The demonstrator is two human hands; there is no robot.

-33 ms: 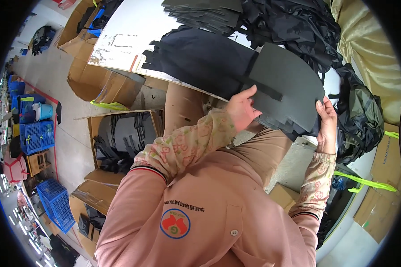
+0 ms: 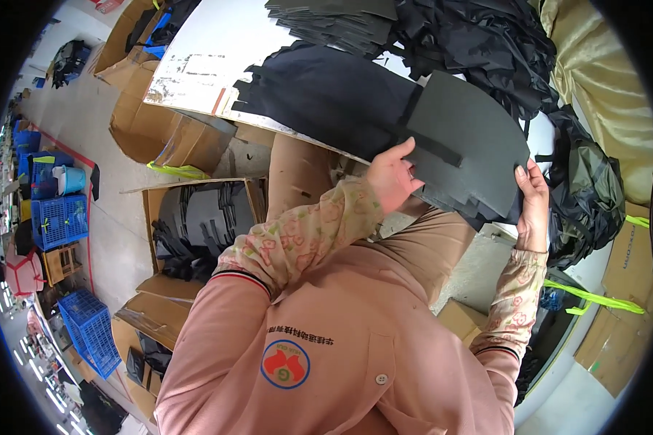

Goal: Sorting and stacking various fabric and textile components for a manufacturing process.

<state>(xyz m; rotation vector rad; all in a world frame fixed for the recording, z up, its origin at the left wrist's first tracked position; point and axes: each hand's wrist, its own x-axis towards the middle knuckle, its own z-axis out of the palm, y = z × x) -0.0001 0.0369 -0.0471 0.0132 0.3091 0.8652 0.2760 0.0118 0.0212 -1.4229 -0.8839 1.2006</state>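
A dark grey panel with one curved edge lies over the table's near edge, above my lap. A short black strap crosses its left part, and stepped layers show along its near edge. At the panel's left edge is my left hand, two digits spread over the edge and the others curled and partly hidden. My right hand pinches the right edge, thumb on top and fingers around the rim. Black fabric spreads leftward from beneath the panel.
Behind lie a stack of dark grey pieces and heaped black fabric. A black and olive bundle sits at right. Cardboard boxes stand left of the white table; one open carton holds similar panels. Blue crates are farther left.
My left hand has shifted very slightly to the left. My right hand keeps its place on the panel's right edge.
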